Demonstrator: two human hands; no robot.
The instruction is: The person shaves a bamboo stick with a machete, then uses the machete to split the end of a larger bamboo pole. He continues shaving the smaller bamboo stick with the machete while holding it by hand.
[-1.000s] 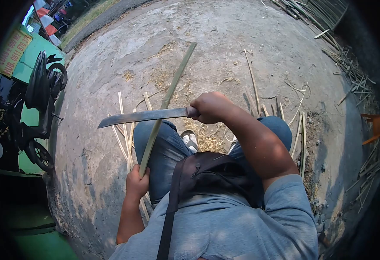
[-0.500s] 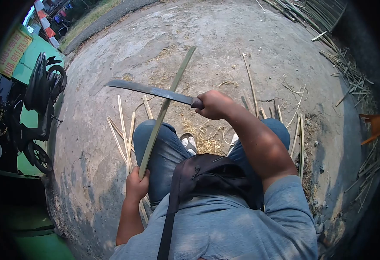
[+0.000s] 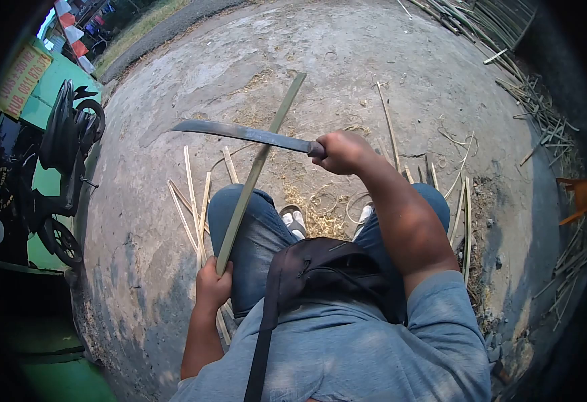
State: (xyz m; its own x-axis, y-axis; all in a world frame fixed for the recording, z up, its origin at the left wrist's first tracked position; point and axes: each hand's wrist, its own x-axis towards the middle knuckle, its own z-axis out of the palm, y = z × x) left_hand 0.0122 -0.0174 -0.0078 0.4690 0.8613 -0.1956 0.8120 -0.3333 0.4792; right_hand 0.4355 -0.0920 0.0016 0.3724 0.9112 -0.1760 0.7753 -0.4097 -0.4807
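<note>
My left hand (image 3: 214, 283) is closed round the near end of a long green bamboo strip (image 3: 243, 199), which slants up and away past my left knee. In my right hand (image 3: 342, 153) is the dark handle of a machete (image 3: 253, 134). Its long blade points left and lies across the strip above its middle, overlapping it in this view. Pale split bamboo strips (image 3: 191, 175) lean beside my left leg. Several more strips (image 3: 466, 221) lie by my right leg.
Shavings (image 3: 323, 221) litter the concrete (image 3: 193, 74) between my feet. A black bag (image 3: 334, 275) rests on my lap. A motorcycle (image 3: 62, 161) stands at the left. Bamboo piles (image 3: 541, 110) and an orange chair (image 3: 575, 199) are at the right.
My right hand and the machete have shifted slightly up and to the right, the blade now crossing a little higher on the strip. My left hand keeps its grip almost unmoved.
</note>
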